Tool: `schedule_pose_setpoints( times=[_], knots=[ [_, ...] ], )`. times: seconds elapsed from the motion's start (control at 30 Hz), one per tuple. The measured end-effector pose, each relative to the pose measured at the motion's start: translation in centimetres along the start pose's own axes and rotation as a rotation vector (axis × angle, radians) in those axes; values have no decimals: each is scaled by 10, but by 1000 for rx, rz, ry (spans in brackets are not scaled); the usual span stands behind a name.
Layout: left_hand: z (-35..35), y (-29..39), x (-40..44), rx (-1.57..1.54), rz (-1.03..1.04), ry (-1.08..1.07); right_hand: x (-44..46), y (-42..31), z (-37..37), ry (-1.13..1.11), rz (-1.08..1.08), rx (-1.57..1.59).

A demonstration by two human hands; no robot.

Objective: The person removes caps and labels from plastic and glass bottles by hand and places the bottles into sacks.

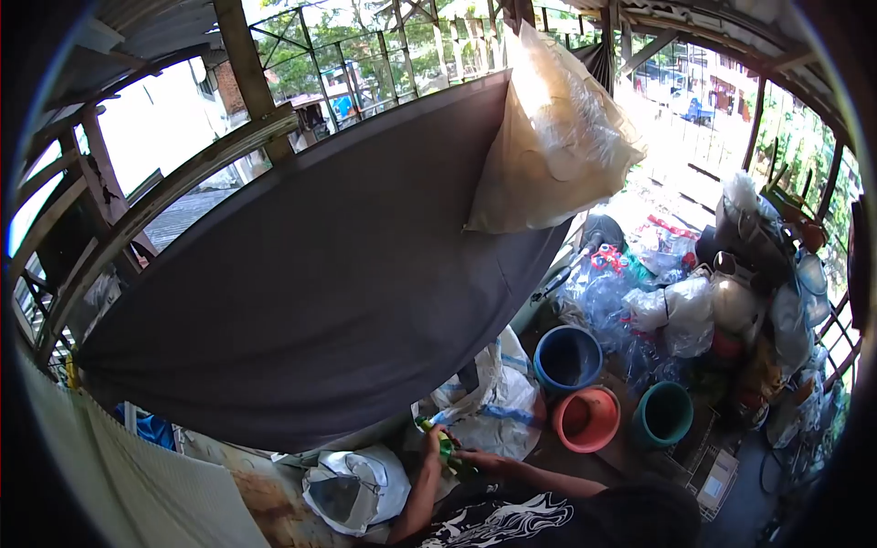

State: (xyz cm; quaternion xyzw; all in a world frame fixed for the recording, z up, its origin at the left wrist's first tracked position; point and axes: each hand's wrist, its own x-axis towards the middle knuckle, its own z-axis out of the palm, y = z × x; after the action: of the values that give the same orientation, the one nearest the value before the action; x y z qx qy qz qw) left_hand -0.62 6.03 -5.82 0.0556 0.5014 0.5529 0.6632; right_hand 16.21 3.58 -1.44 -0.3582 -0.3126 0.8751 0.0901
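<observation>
Close in front of my body, my left hand (433,444) is wrapped round a small green bottle (447,447), tilted with its narrow end up to the left. My right hand (477,460) is closed at the bottle's lower end; whether it grips the bottle itself or a small tool is too small to make out. A white sack with blue stripes (498,411) stands just beyond my hands. To the left of my left forearm sits an open white bag (388,479) with something grey in its mouth.
Blue (568,379), red (598,445) and green buckets (680,438) stand to the right. Behind them are heaped plastic bottles (598,297) and filled bags (690,310). A dark cloth (320,292) stretches ahead, with a large translucent bag (557,146) hanging at its upper right.
</observation>
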Motion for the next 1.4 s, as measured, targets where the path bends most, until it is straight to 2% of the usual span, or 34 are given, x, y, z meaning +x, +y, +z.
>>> schedule_pose_setpoints(
  times=[0.03, 0.07, 0.1, 0.13, 0.17, 0.2, 0.3, 0.33, 0.4, 0.43, 0.47, 0.53, 0.57, 0.6, 0.67, 0.7, 0.77, 0.8, 0.87, 0.9, 0.97, 1.0, 1.07, 1.1, 1.13, 1.2, 1.23, 1.33, 1.4],
  knots=[
    [-4, 4, 8, 69, -50, -145, -2, -1, -3, -109, -33, -16],
    [-3, 3, 17, 64, -48, -162, 4, -6, -5, -95, -40, -26],
    [16, 10, 1, 324, 32, -90, 13, -1, -8, -2, -209, -237],
    [29, 13, -12, 581, 102, -11, 11, 5, -7, 44, -278, -335],
    [32, 12, -10, 637, 132, -45, 10, 11, -6, 97, -345, -435],
    [36, 16, -15, 636, 118, -40, 4, 1, 1, 78, -292, -348],
    [54, 58, -34, 372, -87, -333, -19, -31, 30, -6, -278, -184],
    [54, 72, -38, 376, -77, -337, -23, -39, 35, -64, -309, -109],
    [58, 92, -47, 82, -49, -742, -17, -38, 45, -60, -335, -63],
    [60, 103, -52, 62, -56, -878, -16, -42, 49, -59, -352, -12],
    [64, 109, -58, 59, -49, -881, -16, -48, 48, -59, -352, -20],
    [74, 119, -83, -44, -1, -904, -20, -52, 50, -228, -133, -76],
    [97, 133, -110, -141, -19, -899, -11, -42, 45, -226, -135, -72],
    [96, 124, -94, -143, -24, -904, 4, -23, 35, -449, -113, 127],
    [91, 98, -51, -508, -146, -1384, 2, -19, 30, -658, -83, 325],
    [103, 99, -47, -519, -141, -1387, -17, -33, 43, -836, -85, 486],
    [128, 111, -41, -458, -214, -1760, -38, -49, 52, -961, -99, 582],
    [130, 112, -46, -462, -203, -1760, -48, -57, 57, -1025, -102, 629],
    [133, 117, -67, -345, -173, -1386, -73, -66, 48, -827, -139, 449],
    [131, 116, -71, -346, -177, -1390, -85, -71, 41, -724, -161, 359],
    [129, 110, -77, -284, -139, -1085, -101, -78, 29, -560, -198, 219],
    [136, 112, -88, -288, -140, -1096, -107, -80, 23, -502, -208, 169],
    [154, 125, -124, -195, -67, -999, -111, -86, 15, -574, -306, -206],
    [163, 131, -137, -211, -54, -952, -147, -121, 53, -355, 17, 72],
    [173, 139, -152, -213, -40, -955, -144, -126, 48, -359, 19, 59],
    [193, 149, -179, -100, 78, -819, -139, -124, 41, -588, -726, -643],
    [203, 147, -181, 6, 182, -778, -164, -154, 81, -247, -170, -265],
    [204, 150, -147, -5, 147, -643, -107, -141, 36, -271, -69, -193],
    [190, 142, -121, 20, 169, -600, -85, -139, 25, -305, -104, -234]
  ],
)
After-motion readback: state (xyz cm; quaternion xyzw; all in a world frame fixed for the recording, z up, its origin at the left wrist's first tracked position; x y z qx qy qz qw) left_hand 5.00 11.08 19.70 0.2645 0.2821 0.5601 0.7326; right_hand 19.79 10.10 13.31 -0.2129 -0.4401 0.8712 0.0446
